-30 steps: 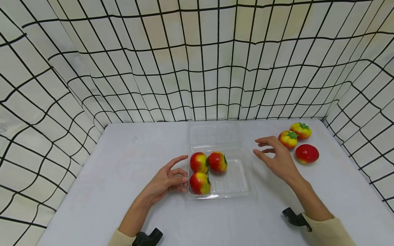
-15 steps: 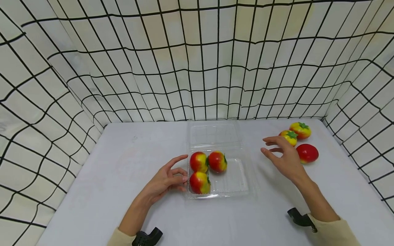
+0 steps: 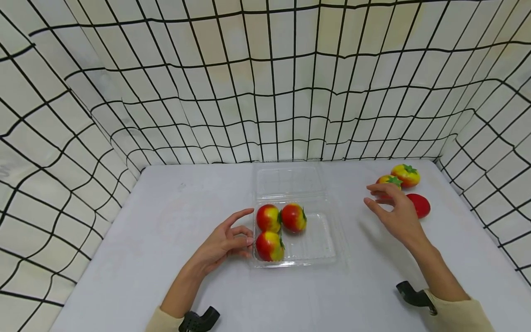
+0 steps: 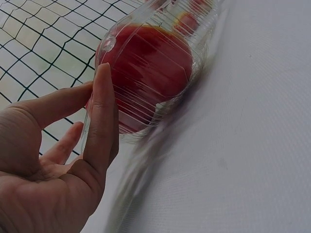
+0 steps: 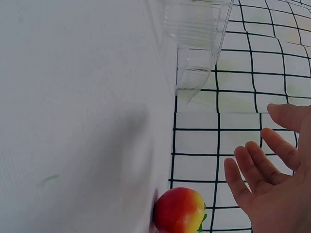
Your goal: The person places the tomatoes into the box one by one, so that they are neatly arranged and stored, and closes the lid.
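Note:
A clear plastic clamshell box (image 3: 309, 246) lies with its lid (image 3: 288, 182) folded back. In its left part sit three red-and-yellow fruits with green leafy caps, such as the front one (image 3: 269, 246). My left hand (image 3: 226, 244) stands at the box's left side, its fingertips right at the wall and rim in the left wrist view. Over the table to the right is my right hand (image 3: 396, 214), fingers loosely bent and nothing between them. Beside it lie a red fruit (image 3: 420, 206), partly hidden by the hand, and a yellow-red fruit (image 3: 390, 180).
Another yellow-red fruit (image 3: 406, 175) is at the back right, close to the others. A white cloth covers the table (image 3: 137, 258). Black netting (image 3: 282, 106) over white sheeting rises along the back and both sides.
My right hand has moved to the right, away from the box and toward the loose fruits, now overlapping the red one. My left hand and the box have stayed put.

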`<state>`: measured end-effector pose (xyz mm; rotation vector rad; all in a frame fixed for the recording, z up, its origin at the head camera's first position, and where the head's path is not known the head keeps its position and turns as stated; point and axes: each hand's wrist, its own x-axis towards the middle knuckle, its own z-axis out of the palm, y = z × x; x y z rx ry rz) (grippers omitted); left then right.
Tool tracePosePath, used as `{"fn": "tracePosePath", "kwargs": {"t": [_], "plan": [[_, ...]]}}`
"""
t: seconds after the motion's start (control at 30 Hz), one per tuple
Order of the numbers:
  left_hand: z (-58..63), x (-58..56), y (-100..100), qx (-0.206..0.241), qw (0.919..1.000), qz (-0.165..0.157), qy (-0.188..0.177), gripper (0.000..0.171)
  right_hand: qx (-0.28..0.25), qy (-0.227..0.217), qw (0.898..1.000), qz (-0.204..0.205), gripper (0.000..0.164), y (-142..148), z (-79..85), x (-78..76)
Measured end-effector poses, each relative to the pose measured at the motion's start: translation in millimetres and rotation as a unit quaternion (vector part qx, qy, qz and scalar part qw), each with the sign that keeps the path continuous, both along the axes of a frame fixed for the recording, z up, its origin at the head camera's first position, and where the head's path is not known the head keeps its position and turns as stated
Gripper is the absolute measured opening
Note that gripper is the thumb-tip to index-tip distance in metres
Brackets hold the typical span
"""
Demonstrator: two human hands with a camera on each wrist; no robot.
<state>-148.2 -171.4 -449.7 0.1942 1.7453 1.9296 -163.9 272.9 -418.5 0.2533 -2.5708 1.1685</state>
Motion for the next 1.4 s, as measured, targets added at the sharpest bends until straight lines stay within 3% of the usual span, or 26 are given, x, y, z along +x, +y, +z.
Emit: {"fn": "tracePosePath", "kwargs": {"t": [0.4,1.2,1.4], "plan": [[0.2,0.1,0,0.000,1.0000,0.003,-0.002,0.079,0.023,-0.022,0.999,-0.041,0.042,16,2.0,3.0],[0.1,1.5,0,0.001,1.0000,0.003,0.000,0.079,0.023,0.006,0.996,-0.082,0.041,39,-2.6,4.2],[1.0,1.6,0,0.007,1.0000,0.001,-0.002,0.080,0.020,-0.007,0.994,-0.106,0.042,50,-2.5,5.8]]}}
